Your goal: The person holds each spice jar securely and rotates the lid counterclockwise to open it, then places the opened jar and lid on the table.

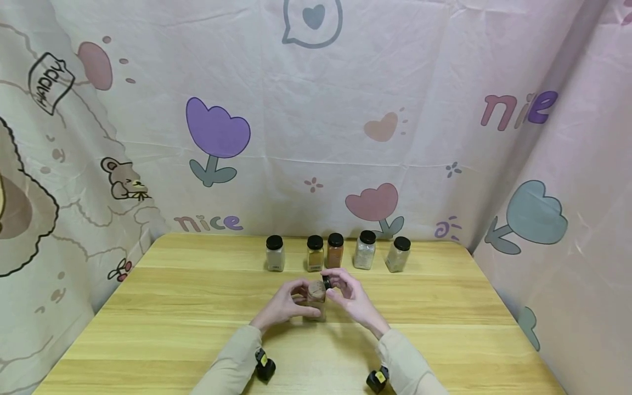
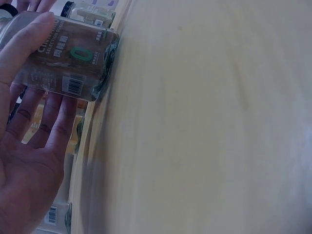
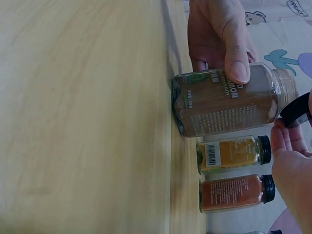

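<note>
A glass spice jar of brown cinnamon powder [image 3: 219,109] stands upright on the table, its lettered label showing in both wrist views. My left hand [image 1: 285,305] grips it from the left, thumb across the front and fingers behind. The black screw lid [image 1: 326,282] is off the jar's threaded neck, tilted at the right side of the mouth. Thumb and fingers of my right hand [image 1: 353,299] pinch this lid close beside the rim. In the right wrist view the lid's edge overlaps the neck.
Behind the hands, several black-lidded spice jars stand along the back of the wooden table [image 1: 197,296]: a pale one [image 1: 275,259], a yellow one [image 1: 315,257], an orange-brown one [image 1: 334,254], and whitish ones [image 1: 364,254] at the right. A printed curtain [image 1: 296,109] hangs behind.
</note>
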Demonstrator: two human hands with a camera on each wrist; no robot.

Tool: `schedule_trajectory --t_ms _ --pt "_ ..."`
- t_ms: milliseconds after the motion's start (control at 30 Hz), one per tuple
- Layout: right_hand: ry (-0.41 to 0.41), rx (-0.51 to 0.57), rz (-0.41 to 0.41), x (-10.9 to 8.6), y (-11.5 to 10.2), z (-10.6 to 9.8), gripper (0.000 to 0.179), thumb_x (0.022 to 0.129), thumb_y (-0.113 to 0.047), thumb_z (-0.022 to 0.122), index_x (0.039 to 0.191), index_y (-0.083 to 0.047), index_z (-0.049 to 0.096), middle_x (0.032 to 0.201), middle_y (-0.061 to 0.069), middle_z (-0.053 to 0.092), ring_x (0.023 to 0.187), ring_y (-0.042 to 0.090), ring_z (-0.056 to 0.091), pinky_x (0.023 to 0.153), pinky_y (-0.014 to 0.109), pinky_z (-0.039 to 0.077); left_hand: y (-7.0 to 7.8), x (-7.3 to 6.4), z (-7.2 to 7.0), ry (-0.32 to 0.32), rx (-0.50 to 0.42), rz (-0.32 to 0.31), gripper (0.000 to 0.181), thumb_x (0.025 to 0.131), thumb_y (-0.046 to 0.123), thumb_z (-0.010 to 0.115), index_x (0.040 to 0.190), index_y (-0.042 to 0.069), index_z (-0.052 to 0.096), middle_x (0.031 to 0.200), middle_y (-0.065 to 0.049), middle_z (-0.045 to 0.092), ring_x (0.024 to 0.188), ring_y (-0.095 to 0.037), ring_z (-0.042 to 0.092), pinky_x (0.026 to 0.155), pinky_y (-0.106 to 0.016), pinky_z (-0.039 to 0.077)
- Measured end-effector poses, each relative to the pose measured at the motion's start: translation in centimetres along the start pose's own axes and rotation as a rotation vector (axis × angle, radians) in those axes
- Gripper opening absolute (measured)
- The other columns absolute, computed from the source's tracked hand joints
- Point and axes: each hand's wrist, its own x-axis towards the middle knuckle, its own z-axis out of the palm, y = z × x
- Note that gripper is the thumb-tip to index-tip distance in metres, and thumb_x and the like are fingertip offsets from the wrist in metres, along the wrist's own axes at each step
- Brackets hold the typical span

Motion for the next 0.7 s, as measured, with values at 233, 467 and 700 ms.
schedule_trajectory --t_ms 233,467,700 --pt "0.023 0.037 0.045 0.0 0.0 0.1 0.042 0.098 0.001 0.058 0.134 0.017 0.045 0.126 0.011 0.061 0.109 0.001 0.06 0.098 0.014 0.05 -0.1 -0.2 -0.4 0.001 0.007 0.012 0.047 0.079 0.013 0.086 0.119 0.002 0.062 0.116 -0.015 0.068 0.104 -0.019 0.065 0.095 -0.022 0.055" --pt "0.067 0.054 0.095 -0.2 0.0 0.4 0.045 0.097 -0.002 0.061 0.132 0.02 0.042 0.12 0.045 0.051 0.104 0.0 0.062 0.093 0.014 0.054 -0.3 -0.6 -1.1 0.022 0.033 0.009 0.05 0.078 0.014 0.087 0.12 0.002 0.062 0.118 -0.015 0.067 0.104 -0.013 0.064 0.098 -0.025 0.055" --pt "0.084 0.09 0.109 -0.3 -0.1 0.6 0.045 0.092 -0.002 0.067 0.124 0.02 0.044 0.124 0.049 0.05 0.102 -0.001 0.064 0.096 0.015 0.054 -0.4 -1.4 -2.2 0.039 0.018 -0.007 0.049 0.079 0.014 0.086 0.119 0.001 0.062 0.117 -0.014 0.068 0.102 -0.012 0.065 0.094 -0.022 0.055"
